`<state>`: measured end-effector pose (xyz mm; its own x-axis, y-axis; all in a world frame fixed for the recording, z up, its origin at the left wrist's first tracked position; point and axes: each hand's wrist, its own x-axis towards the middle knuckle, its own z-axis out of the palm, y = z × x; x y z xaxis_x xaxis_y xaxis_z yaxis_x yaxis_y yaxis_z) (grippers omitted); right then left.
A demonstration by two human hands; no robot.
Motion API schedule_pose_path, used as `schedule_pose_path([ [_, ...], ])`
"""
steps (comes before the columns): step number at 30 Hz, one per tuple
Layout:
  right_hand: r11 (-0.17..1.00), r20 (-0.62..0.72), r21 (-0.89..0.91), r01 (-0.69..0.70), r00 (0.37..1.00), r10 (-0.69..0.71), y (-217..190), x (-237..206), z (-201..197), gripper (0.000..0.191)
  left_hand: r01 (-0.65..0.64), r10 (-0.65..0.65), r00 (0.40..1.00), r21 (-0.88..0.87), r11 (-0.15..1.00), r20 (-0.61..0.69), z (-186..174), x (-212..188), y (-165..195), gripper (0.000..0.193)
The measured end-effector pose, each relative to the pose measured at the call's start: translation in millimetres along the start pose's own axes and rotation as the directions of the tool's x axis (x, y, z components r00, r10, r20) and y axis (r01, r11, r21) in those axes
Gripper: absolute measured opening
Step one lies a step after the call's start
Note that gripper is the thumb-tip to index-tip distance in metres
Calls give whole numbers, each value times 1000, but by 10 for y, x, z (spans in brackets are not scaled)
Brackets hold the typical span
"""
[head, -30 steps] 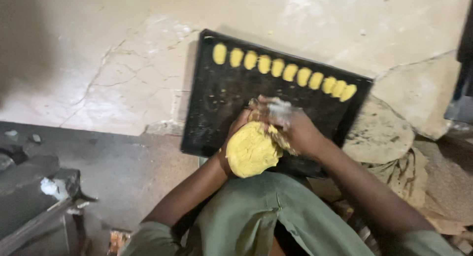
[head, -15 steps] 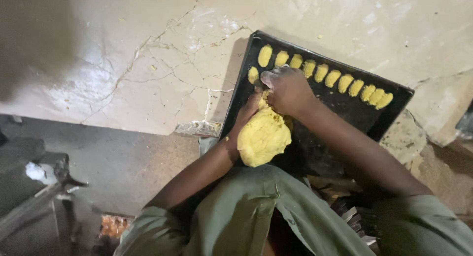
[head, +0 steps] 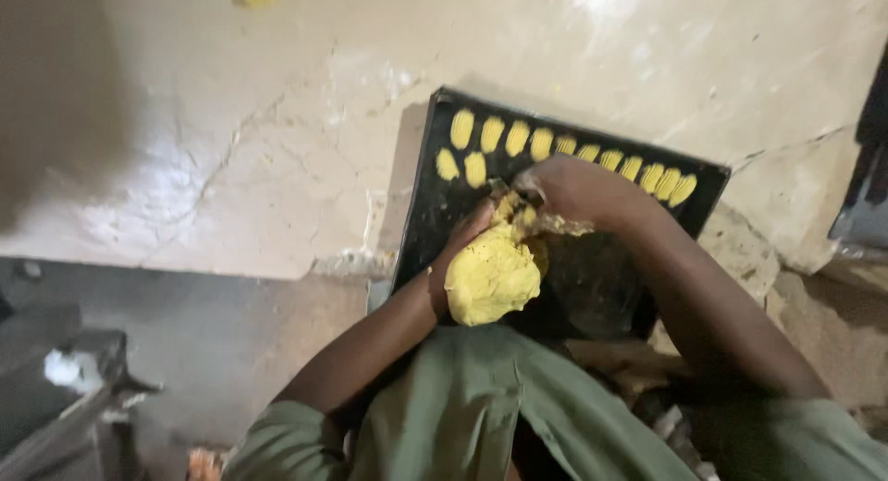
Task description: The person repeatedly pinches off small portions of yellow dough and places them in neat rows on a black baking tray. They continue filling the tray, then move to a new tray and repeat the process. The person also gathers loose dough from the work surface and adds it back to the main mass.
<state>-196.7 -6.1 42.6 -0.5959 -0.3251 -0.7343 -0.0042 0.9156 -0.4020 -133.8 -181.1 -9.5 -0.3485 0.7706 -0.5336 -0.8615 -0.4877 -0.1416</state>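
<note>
A second yellow ridged dough piece (head: 474, 169) now starts the black baking tray's (head: 421, 222) near row; right hand (head: 573, 190) pinches the yellow dough lump (head: 492, 276) cupped in left hand (head: 460, 250).

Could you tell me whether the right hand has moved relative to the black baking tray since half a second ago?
Yes. The right hand has shifted from the tray's upper-left corner toward its middle, uncovering two dough pieces in a second row.

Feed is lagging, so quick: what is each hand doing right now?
Left hand: closed around the big yellow dough lump, holding it over the black tray.
Right hand: fingers pinched at the top of the lump, closed on dough.
</note>
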Motion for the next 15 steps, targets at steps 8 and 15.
schedule_pose_path([
  [8,997,-441,-46,56,895,-70,152,-191,257,12,62,-64,996,-29,998,-66,39,85,-255,49],
  [15,999,-385,-32,17,922,-29,399,-401,265,28,178,-118,952,-198,964,282,122,226,-415,54],
])
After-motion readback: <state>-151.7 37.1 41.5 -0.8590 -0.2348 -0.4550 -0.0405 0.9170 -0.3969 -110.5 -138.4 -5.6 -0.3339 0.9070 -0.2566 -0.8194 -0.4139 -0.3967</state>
